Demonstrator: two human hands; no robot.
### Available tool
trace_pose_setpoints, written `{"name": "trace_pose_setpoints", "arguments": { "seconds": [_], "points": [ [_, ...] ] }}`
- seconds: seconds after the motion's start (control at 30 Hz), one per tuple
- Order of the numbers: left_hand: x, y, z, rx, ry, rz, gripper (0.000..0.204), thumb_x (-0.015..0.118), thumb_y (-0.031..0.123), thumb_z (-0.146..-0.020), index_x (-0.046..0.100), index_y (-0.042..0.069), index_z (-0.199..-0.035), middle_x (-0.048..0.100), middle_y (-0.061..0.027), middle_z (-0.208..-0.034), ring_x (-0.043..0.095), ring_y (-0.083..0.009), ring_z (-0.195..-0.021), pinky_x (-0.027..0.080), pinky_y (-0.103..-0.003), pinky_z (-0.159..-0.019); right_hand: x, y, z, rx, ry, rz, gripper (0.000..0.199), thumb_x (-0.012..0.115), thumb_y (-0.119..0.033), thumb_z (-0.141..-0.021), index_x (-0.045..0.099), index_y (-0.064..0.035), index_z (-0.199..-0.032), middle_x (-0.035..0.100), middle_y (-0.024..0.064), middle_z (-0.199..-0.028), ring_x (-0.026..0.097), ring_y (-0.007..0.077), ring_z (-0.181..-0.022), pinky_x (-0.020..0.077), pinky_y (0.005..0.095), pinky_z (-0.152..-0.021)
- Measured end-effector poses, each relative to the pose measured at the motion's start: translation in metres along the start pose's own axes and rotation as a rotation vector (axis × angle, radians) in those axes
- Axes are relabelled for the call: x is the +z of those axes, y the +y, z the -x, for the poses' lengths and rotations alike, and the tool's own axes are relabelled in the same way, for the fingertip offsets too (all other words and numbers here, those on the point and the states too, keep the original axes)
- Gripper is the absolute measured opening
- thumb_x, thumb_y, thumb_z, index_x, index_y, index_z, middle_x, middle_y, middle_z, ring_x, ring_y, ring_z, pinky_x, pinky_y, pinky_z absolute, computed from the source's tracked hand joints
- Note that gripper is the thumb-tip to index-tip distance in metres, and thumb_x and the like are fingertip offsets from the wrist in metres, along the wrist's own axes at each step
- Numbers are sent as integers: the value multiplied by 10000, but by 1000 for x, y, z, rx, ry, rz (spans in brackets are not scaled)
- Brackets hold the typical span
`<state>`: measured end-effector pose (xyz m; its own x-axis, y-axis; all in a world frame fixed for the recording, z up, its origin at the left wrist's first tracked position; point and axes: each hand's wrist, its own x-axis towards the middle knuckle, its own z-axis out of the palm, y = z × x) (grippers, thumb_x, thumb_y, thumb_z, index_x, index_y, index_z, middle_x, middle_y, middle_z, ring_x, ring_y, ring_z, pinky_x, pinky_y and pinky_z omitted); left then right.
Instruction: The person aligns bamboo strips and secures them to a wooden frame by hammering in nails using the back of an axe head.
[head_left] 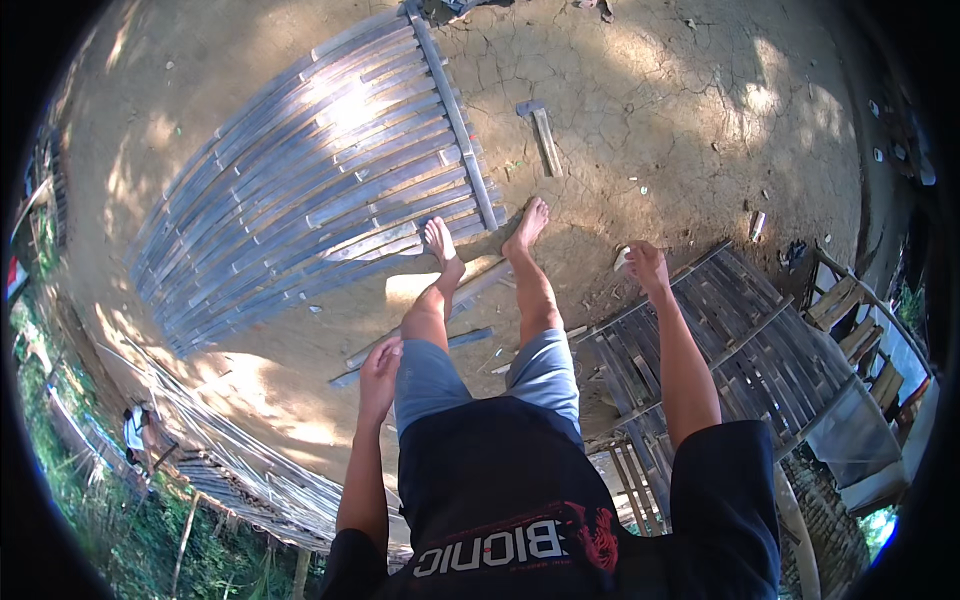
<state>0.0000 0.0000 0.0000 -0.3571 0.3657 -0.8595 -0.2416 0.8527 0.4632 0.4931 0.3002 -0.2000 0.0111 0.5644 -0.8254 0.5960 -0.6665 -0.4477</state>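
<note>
My left hand (378,378) hangs beside my left thigh, loosely bent, and nothing shows in it. Out to the right, my right hand (649,270) is closed at the fingertips on a small white object (622,259) whose kind I cannot make out. A large panel of split bamboo slats (300,190) lies on the ground ahead and to the left, a crossbar (455,110) along its right edge. My bare feet stand at its near right corner. Beyond them lies a hammer-like tool (545,142) with a wooden handle and a dark head.
A slatted bamboo platform (740,340) stands close on my right, below my right arm. Loose wooden strips (470,338) lie around my feet. Thin bamboo poles (250,470) are stacked at the lower left. Cracked, bare earth (650,110) stretches ahead.
</note>
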Motion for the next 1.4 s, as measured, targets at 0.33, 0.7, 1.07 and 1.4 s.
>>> {"name": "trace_pose_setpoints", "arguments": {
  "seconds": [0.33,0.7,1.07,1.4],
  "points": [
    [4,-63,-115,-128,33,-41,375,583,264,-1040,616,-7,-1297,686,-93,-1199,632,-175,-1119,474,-320,-978,125,-98,-121,-144,-120,162,349,561,-253,-989,663,-6,-1214,715,65,-965,642,121,-777,522,271,-691],
    [-10,-165,-280,-158,136,-45,353,598,256,-1030,630,13,-1284,696,-75,-1131,639,-154,-1012,503,-309,-902,271,-48,-311,-349,-178,452,293,571,-304,-953,729,-113,-1109,724,205,-1023,708,344,-997,534,415,-849],
    [87,-183,-536,225,169,27,327,597,239,-1042,638,7,-1269,689,-69,-1142,636,-154,-1056,496,-301,-929,254,-224,-524,-833,221,567,281,540,-275,-956,716,-70,-1034,709,232,-863,702,406,-840,530,451,-745],
    [121,-57,-577,485,-73,-386,230,651,165,-984,686,-19,-1117,730,-114,-1033,681,-135,-954,530,-317,-828,218,-33,-489,-691,482,567,512,634,-442,-964,512,-2,-1196,595,235,-1081,610,361,-1002,498,476,-873]
  ]
}}
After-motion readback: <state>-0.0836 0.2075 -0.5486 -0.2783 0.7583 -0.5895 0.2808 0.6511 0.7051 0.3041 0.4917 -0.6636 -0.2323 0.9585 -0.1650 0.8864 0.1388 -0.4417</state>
